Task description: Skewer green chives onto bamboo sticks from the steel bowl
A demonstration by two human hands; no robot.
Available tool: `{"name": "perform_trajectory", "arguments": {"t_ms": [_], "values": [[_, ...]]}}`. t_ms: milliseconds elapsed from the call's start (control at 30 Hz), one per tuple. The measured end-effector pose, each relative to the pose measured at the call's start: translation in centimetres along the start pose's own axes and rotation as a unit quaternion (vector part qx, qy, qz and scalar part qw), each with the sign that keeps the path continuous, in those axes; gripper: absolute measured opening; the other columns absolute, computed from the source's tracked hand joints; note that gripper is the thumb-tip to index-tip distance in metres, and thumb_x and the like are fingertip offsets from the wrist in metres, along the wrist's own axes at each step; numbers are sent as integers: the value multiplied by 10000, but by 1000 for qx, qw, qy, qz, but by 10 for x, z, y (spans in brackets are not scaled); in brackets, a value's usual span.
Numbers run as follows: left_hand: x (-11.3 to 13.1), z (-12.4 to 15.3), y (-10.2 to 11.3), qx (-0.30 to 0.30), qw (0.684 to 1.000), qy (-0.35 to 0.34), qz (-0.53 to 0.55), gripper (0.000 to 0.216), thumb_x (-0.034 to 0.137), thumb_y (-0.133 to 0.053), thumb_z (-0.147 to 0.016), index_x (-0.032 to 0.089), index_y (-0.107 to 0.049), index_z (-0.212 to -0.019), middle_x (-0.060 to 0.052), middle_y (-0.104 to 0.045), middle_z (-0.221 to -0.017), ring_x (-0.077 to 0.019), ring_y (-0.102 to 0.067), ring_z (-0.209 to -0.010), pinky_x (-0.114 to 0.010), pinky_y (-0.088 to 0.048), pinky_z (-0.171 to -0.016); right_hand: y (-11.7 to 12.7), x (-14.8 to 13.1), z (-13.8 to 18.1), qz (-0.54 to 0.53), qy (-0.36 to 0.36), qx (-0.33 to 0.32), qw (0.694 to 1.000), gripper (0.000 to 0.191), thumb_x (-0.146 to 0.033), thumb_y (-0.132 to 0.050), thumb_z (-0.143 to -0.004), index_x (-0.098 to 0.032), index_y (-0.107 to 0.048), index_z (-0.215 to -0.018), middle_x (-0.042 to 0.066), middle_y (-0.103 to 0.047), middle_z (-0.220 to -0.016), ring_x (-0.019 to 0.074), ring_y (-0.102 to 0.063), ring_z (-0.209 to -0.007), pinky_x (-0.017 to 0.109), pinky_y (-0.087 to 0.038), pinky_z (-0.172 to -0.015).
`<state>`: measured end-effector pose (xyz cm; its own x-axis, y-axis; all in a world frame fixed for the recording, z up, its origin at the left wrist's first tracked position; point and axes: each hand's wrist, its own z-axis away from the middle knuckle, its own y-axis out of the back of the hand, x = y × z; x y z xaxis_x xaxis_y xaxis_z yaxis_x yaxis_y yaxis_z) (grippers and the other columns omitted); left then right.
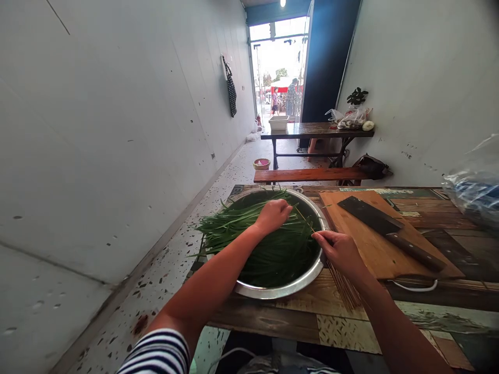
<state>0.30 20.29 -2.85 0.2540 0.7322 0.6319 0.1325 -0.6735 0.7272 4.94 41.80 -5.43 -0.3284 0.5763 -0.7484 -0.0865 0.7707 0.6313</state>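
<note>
**Striped sleeve (158, 353) nearest; thin stick (305, 219) held over a steel bowl (280, 293) of long greens (268, 259)**

Sleeve: dark and white bands, on the person's left arm, whose bare forearm crosses the near left rim of the bowl.

Left hand (274, 214): above the greens, fingers curled closed, fingertips at the upper end of the stick. Whether a leaf is pinched along with it, I cannot tell from where I stand.

Right hand (339, 249): at the bowl's right rim, thumb and forefinger pinched on the lower end of the same stick, other fingers folded in.

Stick: slants between the two hands, above the right part of the bowl. Greens: flat, narrow leaves heaped inside, many hanging out past the left rim.

Surroundings: bowl stands on a plank-topped table (273, 318). A bundle of sticks (343, 288) lies just right of it, partly under the right wrist. Beside that, a wooden chopping board (360, 246) bears a dark cleaver (374, 219), handle towards the near right corner. Clear plastic bag (475, 187) at the table's far right, something blue inside.

Farther off: reddish bench (307, 175), then a second table (312, 129) with a white tub (278, 123). Checked cloth (231, 93) hangs on the left wall.
</note>
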Motion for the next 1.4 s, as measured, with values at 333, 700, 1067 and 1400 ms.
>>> {"name": "perform_trajectory", "arguments": {"t_ms": [333, 700, 1067, 1400], "values": [[-5, -2, -1, 5, 999, -24, 33, 222, 247, -538, -873, 168, -700, -744, 14, -669, -628, -113, -548, -605, -226, -395, -649, 1, 0, 0, 2, -5, 0, 1000, 410, -500, -475, -849, -192, -745, -859, 48, -741, -812, 200, -661, -738, 284, -420, -648], [-6, -3, -3, 21, 998, -31, 45, 201, 242, -558, -864, 172, -700, -740, 17, -673, -635, -106, -545, -592, -217, -394, -622, 0, 1, 0, 7, -1, 0, 1000, 412, -497, -469, -852, -192, -745, -854, 50, -743, -817, 203, -665, -748, 286, -429, -659], [-2, -2, -3, 14, 998, -30, 53, 180, 231, -572, -854, 178, -732, -792, 12, -697, -674, -112, -591, -646, -213, -435, -673, 1, 0, 0, 11, 17, 9, 1000, 400, -495, -481, -855, -198, -749, -848, 52, -747, -800, 200, -667, -712, 282, -453, -632], [-9, -2, -9, 8, 997, -48, 56, 186, 254, -584, -856, 197, -760, -871, 3, -735, -743, -122, -652, -714, -207, -477, -734, 1, 0, 0, 12, 8, 9, 1000, 426, -498, -464, -860, -179, -745, -851, 56, -737, -766, 195, -652, -688, 279, -438, -617]]}}
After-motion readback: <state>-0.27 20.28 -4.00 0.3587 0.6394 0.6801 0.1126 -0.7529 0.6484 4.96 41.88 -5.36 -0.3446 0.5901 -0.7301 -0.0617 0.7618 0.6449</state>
